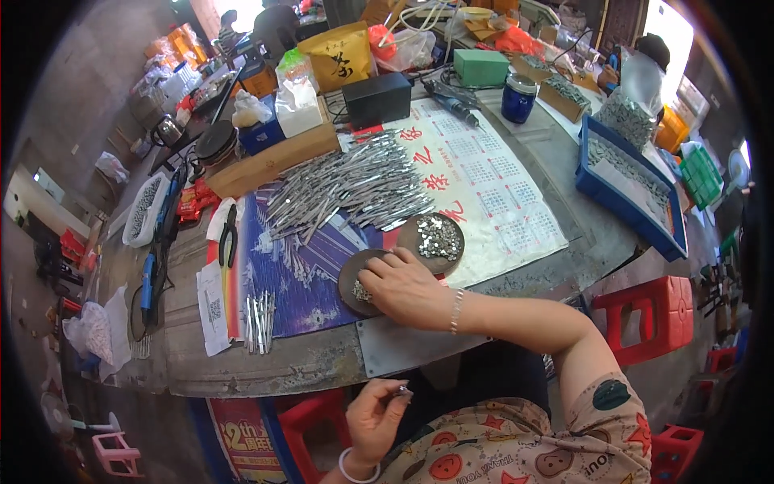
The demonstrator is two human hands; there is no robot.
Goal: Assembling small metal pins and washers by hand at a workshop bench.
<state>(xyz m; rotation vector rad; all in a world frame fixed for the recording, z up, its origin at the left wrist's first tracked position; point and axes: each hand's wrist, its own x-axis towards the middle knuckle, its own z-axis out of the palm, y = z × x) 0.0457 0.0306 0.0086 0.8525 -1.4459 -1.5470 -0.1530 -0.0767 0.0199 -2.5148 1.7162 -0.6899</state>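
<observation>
My right hand (407, 292) reaches over the table into a dark round dish (347, 297) holding small silvery pieces (362, 291). Its fingers are bent and close together; the tips are partly hidden, so what they pinch cannot be made out. Just beyond it, a second round dish (458, 252) holds many small shiny metal discs (439, 235). Below the table edge, my left hand (375, 421) pinches a small shiny metal piece (402, 391) between thumb and fingers. A large heap of thin metal strips (355, 181) lies beyond the dishes, and a small bunch of strips (259, 323) sits to the left.
Black-handled pliers (230, 235) and a paper slip (212, 306) lie left of the heap. A wooden block (274, 159) and black box (377, 100) stand behind it. On the right are a blue tray (633, 185) of metal parts and a red stool (649, 319).
</observation>
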